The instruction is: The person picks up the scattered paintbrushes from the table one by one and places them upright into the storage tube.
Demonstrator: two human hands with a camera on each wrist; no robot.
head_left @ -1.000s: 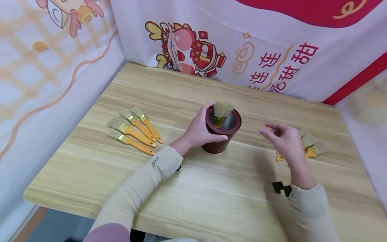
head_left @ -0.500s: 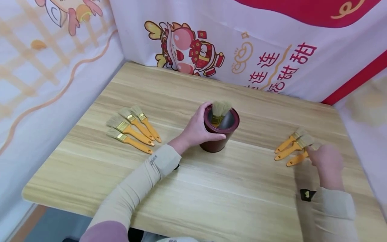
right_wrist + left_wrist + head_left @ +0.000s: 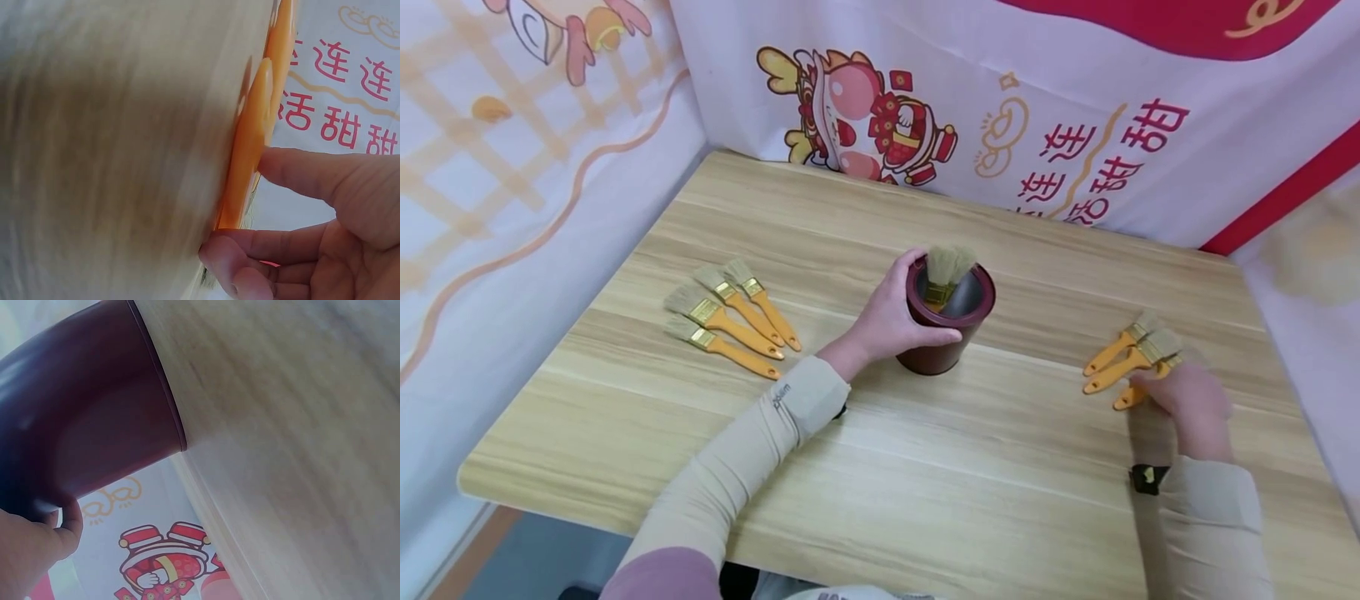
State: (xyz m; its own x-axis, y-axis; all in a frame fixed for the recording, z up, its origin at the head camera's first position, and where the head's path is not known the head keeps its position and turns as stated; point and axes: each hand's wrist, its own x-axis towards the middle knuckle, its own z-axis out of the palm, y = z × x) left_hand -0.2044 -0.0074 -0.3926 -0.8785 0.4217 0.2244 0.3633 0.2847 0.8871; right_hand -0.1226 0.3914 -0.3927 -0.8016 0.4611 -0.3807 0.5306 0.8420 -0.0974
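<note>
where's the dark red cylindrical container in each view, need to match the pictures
Head: the dark red cylindrical container is just right of centre, gripped by the bare left hand.
Left wrist: large at upper left, cut off by the picture's edge.
Right wrist: not in it.
Landmark in all three: the orange line drawing on the white cloth backdrop.

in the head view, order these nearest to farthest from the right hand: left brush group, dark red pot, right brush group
1. Right brush group: right side, one handle touched by the right hand
2. Dark red pot: middle, held by the left hand
3. Left brush group: left side, beyond the pot
</note>
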